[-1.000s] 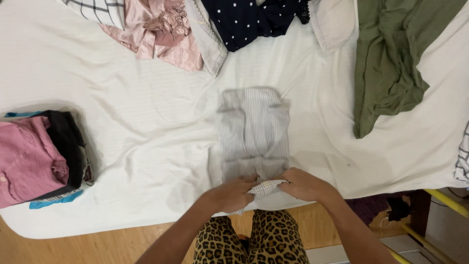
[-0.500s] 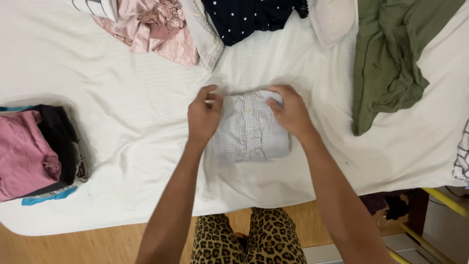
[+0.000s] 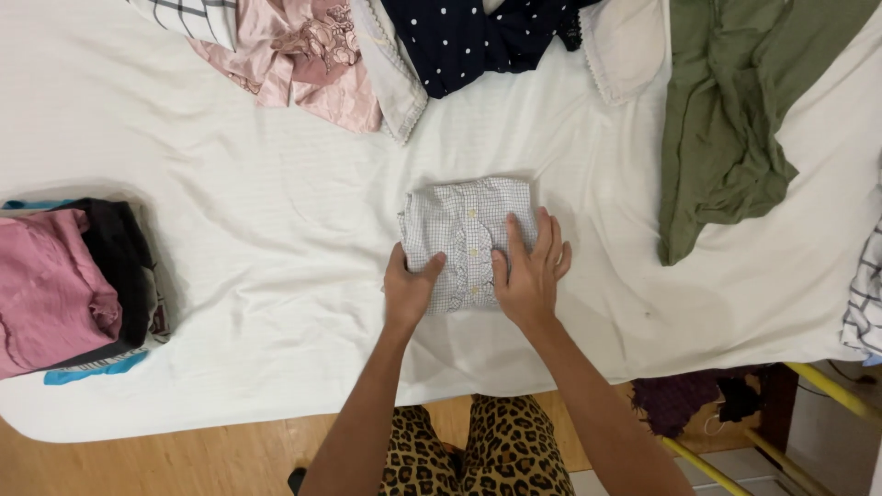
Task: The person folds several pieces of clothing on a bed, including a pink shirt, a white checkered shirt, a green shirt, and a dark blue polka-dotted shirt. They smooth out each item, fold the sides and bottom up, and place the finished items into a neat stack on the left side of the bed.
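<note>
A small grey checked shirt (image 3: 459, 220), folded into a compact rectangle with its button strip facing up, lies in the middle of the white sheet (image 3: 276, 303). My left hand (image 3: 409, 289) grips its near left edge, thumb on top. My right hand (image 3: 531, 271) lies flat on its near right part, fingers spread and pressing down.
A stack of folded clothes (image 3: 64, 285), pink on top and black beside it, sits at the left edge. Unfolded garments lie along the far side: a pink one (image 3: 303, 55), a navy dotted one (image 3: 469, 37), an olive one (image 3: 735, 119). The bed's near edge runs below my arms.
The shirt's near half was lifted and folded away from me, making it shorter. Both hands then came back from the far edge to the near edge of the folded shirt.
</note>
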